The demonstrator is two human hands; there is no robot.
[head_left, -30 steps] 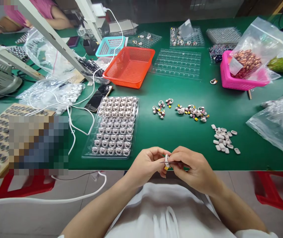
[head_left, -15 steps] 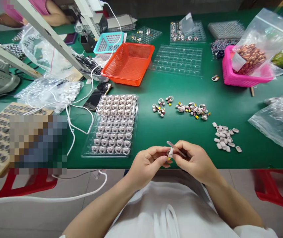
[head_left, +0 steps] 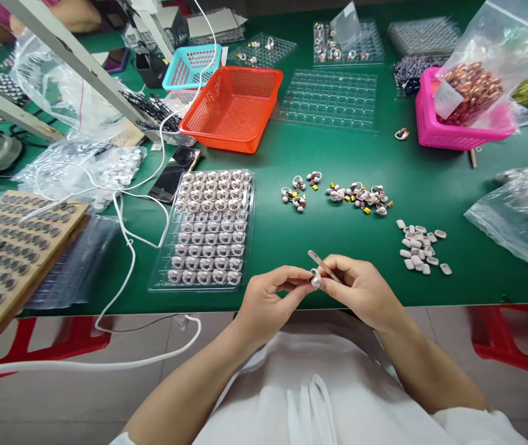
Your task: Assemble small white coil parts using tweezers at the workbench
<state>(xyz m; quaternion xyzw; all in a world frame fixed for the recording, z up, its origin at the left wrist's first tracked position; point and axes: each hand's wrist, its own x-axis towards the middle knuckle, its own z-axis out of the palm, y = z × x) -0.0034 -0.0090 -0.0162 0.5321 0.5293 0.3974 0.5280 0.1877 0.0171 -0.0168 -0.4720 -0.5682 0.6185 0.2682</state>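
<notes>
Near the front table edge, my left hand [head_left: 267, 303] pinches a small white clip-shaped earphone part [head_left: 316, 280] between thumb and fingertips. My right hand [head_left: 364, 295] is closed around metal tweezers [head_left: 323, 266], which slant up to the left. Its fingertips come close to the earphone part; whether they touch it I cannot tell. Beyond my hands lie two loose groups of similar parts with yellow tabs, a smaller group [head_left: 299, 201] and a larger cluster [head_left: 360, 196]. Small pale caps [head_left: 416, 246] are scattered to the right of my right hand.
To the left stands a clear tray [head_left: 208, 228] filled with rows of pale parts. Farther back are an orange basket [head_left: 233, 133], a clear compartment tray [head_left: 331, 99] and a pink basket [head_left: 465, 136]. White cables [head_left: 129, 259] cross the left side, near a wooden board [head_left: 13, 259].
The earphone part has turned in my fingers, and its yellow tab no longer shows. The tweezers keep much the same slant. The whole view has shifted slightly.
</notes>
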